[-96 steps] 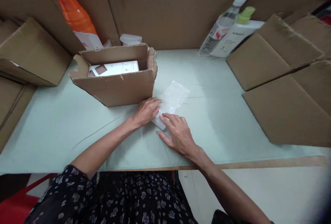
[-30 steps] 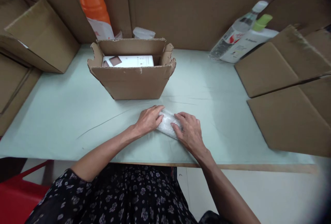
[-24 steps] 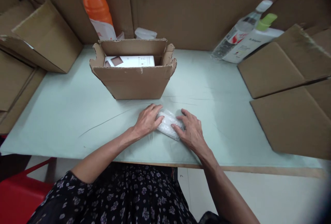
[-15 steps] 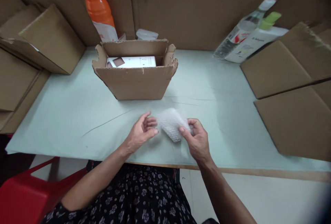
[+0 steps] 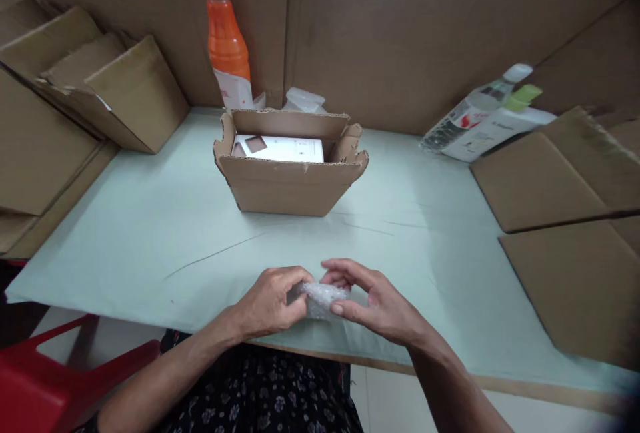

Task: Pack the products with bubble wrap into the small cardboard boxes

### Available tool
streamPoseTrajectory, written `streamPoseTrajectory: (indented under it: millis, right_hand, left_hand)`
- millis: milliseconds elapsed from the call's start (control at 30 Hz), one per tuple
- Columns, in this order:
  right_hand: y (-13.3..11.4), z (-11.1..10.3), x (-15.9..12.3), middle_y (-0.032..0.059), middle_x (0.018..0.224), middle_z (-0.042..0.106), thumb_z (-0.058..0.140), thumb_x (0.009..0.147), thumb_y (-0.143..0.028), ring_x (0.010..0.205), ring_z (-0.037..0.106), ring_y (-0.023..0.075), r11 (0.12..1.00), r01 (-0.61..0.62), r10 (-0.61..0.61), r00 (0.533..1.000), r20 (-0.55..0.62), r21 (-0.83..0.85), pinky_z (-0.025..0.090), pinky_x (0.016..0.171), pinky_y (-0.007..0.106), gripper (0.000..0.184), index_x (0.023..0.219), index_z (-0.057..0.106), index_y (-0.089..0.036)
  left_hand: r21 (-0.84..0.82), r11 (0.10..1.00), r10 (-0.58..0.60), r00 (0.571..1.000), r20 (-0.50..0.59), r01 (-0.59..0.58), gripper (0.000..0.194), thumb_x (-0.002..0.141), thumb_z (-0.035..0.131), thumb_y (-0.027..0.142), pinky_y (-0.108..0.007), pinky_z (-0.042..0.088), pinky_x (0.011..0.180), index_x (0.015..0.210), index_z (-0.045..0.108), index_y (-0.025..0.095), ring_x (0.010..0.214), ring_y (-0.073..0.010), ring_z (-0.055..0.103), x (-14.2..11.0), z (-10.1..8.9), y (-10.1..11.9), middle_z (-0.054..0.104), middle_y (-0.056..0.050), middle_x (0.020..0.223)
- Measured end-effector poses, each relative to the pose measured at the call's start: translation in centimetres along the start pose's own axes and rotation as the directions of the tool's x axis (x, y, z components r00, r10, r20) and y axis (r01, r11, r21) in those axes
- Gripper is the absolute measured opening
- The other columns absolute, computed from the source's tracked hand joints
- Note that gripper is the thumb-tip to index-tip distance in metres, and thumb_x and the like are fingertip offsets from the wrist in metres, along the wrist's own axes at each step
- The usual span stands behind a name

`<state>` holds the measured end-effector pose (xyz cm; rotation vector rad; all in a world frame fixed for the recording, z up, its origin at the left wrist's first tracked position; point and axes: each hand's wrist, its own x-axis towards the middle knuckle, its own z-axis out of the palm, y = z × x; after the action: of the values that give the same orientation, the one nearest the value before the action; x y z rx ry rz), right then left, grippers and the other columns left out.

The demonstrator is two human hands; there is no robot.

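The bubble wrap (image 5: 323, 294) was on the near side of the cardboard box (image 5: 287, 186), a little to its right and apart from it, between the two hands. The left hand (image 5: 270, 300) was closed in a pinch, and held the left end of the wrap with thumb and forefinger. The right hand (image 5: 383, 303) was about half open; its thumb touched the right end and its fingers bent beyond it, but I could not tell if it gripped firmly. Whether something lay inside the wrap, I could not tell either.

In my judgement, the wrap was light, soft and springy, a little slippery, and its bubbles could burst under a hard squeeze. The two ends seemed the best places to hold, with flat and gentle fingers.

The wrap was clear and shiny, with a bumpy skin. The box was of stiff, matt cardboard, open at the top, with torn, wavy edges, and a smooth white carton (image 5: 287, 148) stood inside it. Under the box was a pale green cloth (image 5: 150, 220) with thin creases. Behind the box, to its left, stood a glossy orange bottle (image 5: 229, 46) with a round body.
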<state>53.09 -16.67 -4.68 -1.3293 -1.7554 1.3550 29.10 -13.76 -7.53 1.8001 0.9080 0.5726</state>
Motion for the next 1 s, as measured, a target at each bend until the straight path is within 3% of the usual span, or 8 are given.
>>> streamPoseTrajectory:
  millis: [67,267,367,467,600,700,833,1000]
  right_hand:
    - [-1.5,-0.2,1.0,0.003,0.097,0.076,0.069,0.09,-0.043,0.083,0.068,0.0186,0.986,0.015,0.001,0.996,0.092,-0.164,0.055,0.074,0.029,0.026,0.108,0.072,-0.025]
    - [-5.1,0.3,3.0,0.0045,0.116,0.075,0.07,0.09,-0.042,0.095,0.072,0.0241,0.891,0.172,-0.13,0.983,0.126,-0.421,0.059,0.082,0.035,0.042,0.13,0.065,-0.028]
    - [-7.7,-2.2,4.2,0.002,0.094,0.077,0.064,0.095,-0.035,0.073,0.07,0.0178,0.899,0.185,-0.229,0.971,-0.065,-0.397,0.058,0.064,0.03,0.019,0.11,0.073,-0.028]
    - [-10.0,-6.8,6.4,0.0032,0.1,0.076,0.079,0.086,-0.041,0.081,0.071,0.0186,0.904,0.215,-0.364,0.84,-0.403,-0.368,0.055,0.065,0.032,0.027,0.108,0.075,-0.026]
    - [-11.0,-11.9,11.0,0.0045,0.1,0.074,0.072,0.087,-0.046,0.086,0.067,0.0149,0.892,0.04,-0.3,0.797,-0.524,-0.449,0.046,0.069,0.033,0.04,0.107,0.072,-0.011]
    - [-11.8,-12.8,14.1,0.0028,0.076,0.068,0.066,0.09,-0.04,0.072,0.062,0.0123,0.626,-0.308,-0.1,0.879,-0.466,-0.716,0.037,0.062,0.032,0.034,0.084,0.068,-0.007]
    - [-14.1,-10.7,17.0,0.0088,0.082,0.07,0.065,0.088,-0.023,0.074,0.063,0.0175,0.187,-0.365,0.087,0.931,-0.355,-0.912,0.034,0.061,0.03,0.015,0.082,0.066,-0.01]
    - [-14.4,-8.4,19.5,0.0143,0.093,0.072,0.06,0.086,-0.022,0.079,0.064,0.0201,0.176,-0.357,0.276,0.912,-0.303,-0.917,0.036,0.061,0.028,0.021,0.099,0.07,-0.009]
  left_hand:
    - [-0.003,1.0,0.006,0.999,-0.039,-0.006,0.018,0.079,0.056,0.016,-0.025,0.046,0.067,0.091,0.068,0.02,0.072,-0.0146,0.063,-0.1,-0.3,-0.2,0.073,-0.001,0.082]
    - [-0.092,0.995,0.016,0.984,-0.179,-0.033,0.015,0.082,0.06,0.018,-0.023,0.05,0.068,0.093,0.069,0.02,0.072,-0.0134,0.065,0.4,-3.0,0.2,0.073,0.0,0.081]
    - [-0.268,0.957,0.025,0.952,-0.306,-0.111,0.029,0.086,0.069,0.031,-0.026,0.054,0.076,0.112,0.068,0.02,0.084,-0.0166,0.069,1.0,-4.6,-0.4,0.075,-0.005,0.097]
    - [-0.442,0.886,-0.079,0.896,-0.438,-0.137,0.038,0.092,0.063,0.041,-0.031,0.056,0.083,0.121,0.063,0.017,0.09,-0.0185,0.07,1.9,-5.4,-2.5,0.075,-0.009,0.101]
    - [-0.467,0.879,-0.306,0.865,-0.398,0.096,0.034,0.084,0.068,0.038,-0.034,0.055,0.085,0.109,0.066,0.014,0.087,-0.0186,0.069,2.7,-4.6,-5.6,0.075,-0.009,0.094]
    - [-0.458,0.871,-0.351,0.879,-0.323,0.179,0.031,0.083,0.067,0.038,-0.035,0.054,0.087,0.104,0.069,0.014,0.089,-0.0192,0.07,2.7,-3.6,-6.7,0.075,-0.009,0.095]
    - [-0.457,0.872,-0.34,0.89,-0.303,0.177,0.032,0.083,0.065,0.039,-0.032,0.053,0.083,0.103,0.07,0.015,0.086,-0.0183,0.069,2.6,-3.3,-6.7,0.075,-0.008,0.093]
    - [-0.399,0.9,-0.312,0.9,-0.306,0.176,0.031,0.083,0.064,0.038,-0.031,0.052,0.081,0.102,0.072,0.015,0.086,-0.0188,0.069,2.7,-3.6,-6.6,0.076,-0.008,0.093]
